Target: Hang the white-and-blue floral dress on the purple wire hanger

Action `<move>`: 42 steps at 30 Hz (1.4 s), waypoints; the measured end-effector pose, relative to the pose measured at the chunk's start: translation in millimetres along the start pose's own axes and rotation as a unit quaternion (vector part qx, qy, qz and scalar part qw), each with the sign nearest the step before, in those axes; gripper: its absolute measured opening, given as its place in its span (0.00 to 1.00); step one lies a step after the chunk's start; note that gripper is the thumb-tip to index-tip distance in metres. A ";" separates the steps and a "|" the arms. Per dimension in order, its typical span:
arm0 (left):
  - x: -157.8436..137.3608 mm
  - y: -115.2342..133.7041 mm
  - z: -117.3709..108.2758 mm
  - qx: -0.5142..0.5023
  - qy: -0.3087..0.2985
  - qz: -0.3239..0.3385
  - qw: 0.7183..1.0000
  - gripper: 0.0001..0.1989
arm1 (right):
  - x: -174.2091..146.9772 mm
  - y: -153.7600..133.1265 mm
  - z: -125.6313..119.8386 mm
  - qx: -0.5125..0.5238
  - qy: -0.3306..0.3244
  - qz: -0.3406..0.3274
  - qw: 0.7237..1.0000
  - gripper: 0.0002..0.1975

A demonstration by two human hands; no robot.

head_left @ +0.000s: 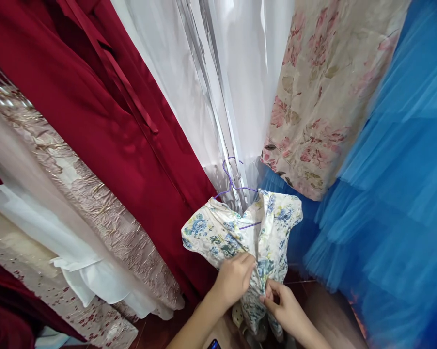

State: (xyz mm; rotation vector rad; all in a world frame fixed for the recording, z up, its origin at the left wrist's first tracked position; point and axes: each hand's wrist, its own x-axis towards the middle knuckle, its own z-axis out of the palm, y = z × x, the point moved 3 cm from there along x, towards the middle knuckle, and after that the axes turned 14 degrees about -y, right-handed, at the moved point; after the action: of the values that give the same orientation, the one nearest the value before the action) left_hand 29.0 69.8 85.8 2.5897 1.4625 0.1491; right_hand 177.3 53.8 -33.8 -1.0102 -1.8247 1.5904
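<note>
A white short-sleeved floral dress (204,228) with blue and yellow flowers hangs on a thin purple wire hanger (229,177). Its front parts below the neckline, showing the hanger's lower bar and the pale inside of the cloth. My left hand (236,276) is closed on the left side of the front opening, fingers curled into the fabric. Slightly lower and to the right, my right hand (276,300) pinches the opening's edge between thumb and fingers. The dress's lower part falls between my forearms, partly hidden by them.
A long red garment (138,145) and embroidered pink and white ones hang at left. White cloth (247,63) hangs behind, with shiny pale strips (218,106) before it. To the right are a beige floral garment (313,106) and a blue tulle skirt (393,194). Dark floor shows below.
</note>
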 end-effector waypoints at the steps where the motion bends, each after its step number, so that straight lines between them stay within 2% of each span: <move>1: 2.7 -4.4 -12.1 -0.003 0.033 0.001 0.999 0.09 | -0.8 1.2 -1.5 0.004 0.003 -0.002 1.000 0.09; 4: 13.1 -15.5 -52.5 -0.002 0.132 0.011 0.991 0.08 | -2.9 3.0 -7.1 0.007 0.008 -0.006 1.000 0.09; 7: 24.4 -19.1 -90.5 0.013 0.208 0.020 0.978 0.06 | -3.9 1.1 -10.8 0.012 0.009 -0.016 1.000 0.10; 12: 36.4 -12.2 -136.1 0.040 0.308 0.025 0.950 0.04 | -4.3 -7.9 -14.0 0.027 0.014 -0.035 0.999 0.10; 17: 46.6 -14.0 -152.5 0.021 0.329 0.019 0.944 0.04 | -3.2 -2.3 -17.0 0.028 0.010 -0.045 0.999 0.11; 21: 49.7 -25.4 -150.7 -0.018 0.356 0.001 0.934 0.05 | -2.2 15.1 -19.3 0.028 0.002 -0.036 0.999 0.11; 24: 49.0 -30.9 -144.8 -0.062 0.346 -0.009 0.936 0.05 | 0.8 12.7 -26.6 0.015 -0.001 -0.036 0.999 0.08; 27: 45.1 -31.1 -139.3 -0.099 0.345 -0.016 0.933 0.04 | 8.4 -20.4 -39.3 0.034 -0.013 -0.059 0.998 0.08; 32: 37.9 -24.6 -132.7 -0.094 0.339 0.001 0.936 0.02 | 38.9 -125.3 -58.8 0.054 -0.079 -0.159 0.983 0.18; 35: 33.7 -22.9 -130.9 -0.081 0.324 0.020 0.942 0.04 | 67.4 -176.1 -65.5 0.065 -0.071 -0.206 0.974 0.22; 38: 30.3 -24.8 -129.7 -0.089 0.314 0.028 0.945 0.07 | 92.7 -200.1 -66.6 0.084 -0.045 -0.228 0.969 0.25; 42: 30.2 -28.4 -125.8 -0.150 0.342 0.010 0.928 0.03 | 105.3 -204.4 -62.5 0.091 -0.002 -0.264 0.960 0.24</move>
State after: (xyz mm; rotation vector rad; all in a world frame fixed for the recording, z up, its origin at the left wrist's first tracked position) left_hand -0.3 121.9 204.1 2.3906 1.4291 1.2780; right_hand 123.0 168.3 168.0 -0.3882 -1.7215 1.3867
